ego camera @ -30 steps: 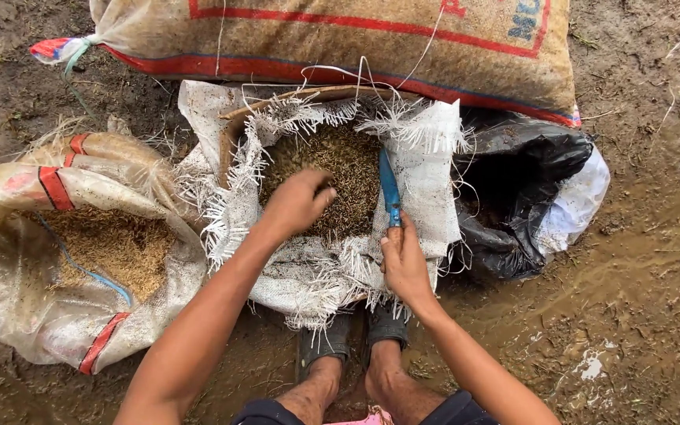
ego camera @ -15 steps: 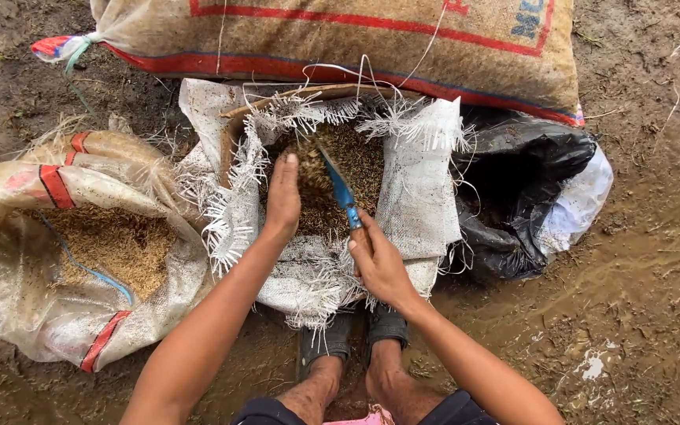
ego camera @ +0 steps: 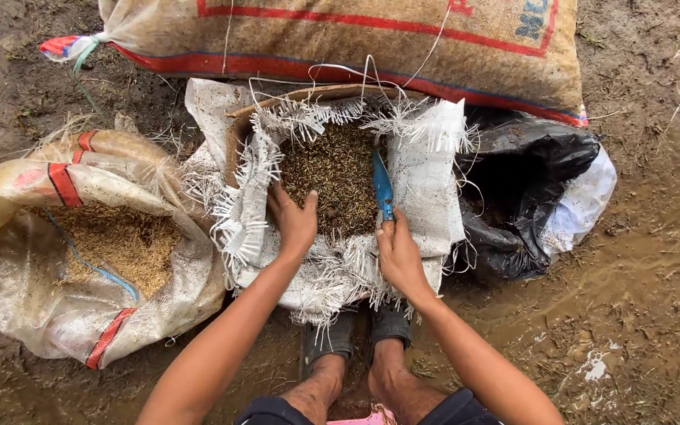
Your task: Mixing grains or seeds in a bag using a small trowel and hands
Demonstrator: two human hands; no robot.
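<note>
Two hands at sack rim — blue tool inside.

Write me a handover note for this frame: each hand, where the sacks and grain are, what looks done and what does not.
Left hand: palm down on the dark grain at the near edge of the middle sack; it grips nothing that I can see.
Right hand: holds a blue tool by its lower end, blade pointing into the grain along the right side.
Middle sack: open, frayed rim rolled back, grain showing.
Left sack: open, lighter grain inside.
Tied sack: lies closed behind.
Black bag: open on the right; contents not visible.
Done: two sacks opened. No grain is being lifted now.
</note>
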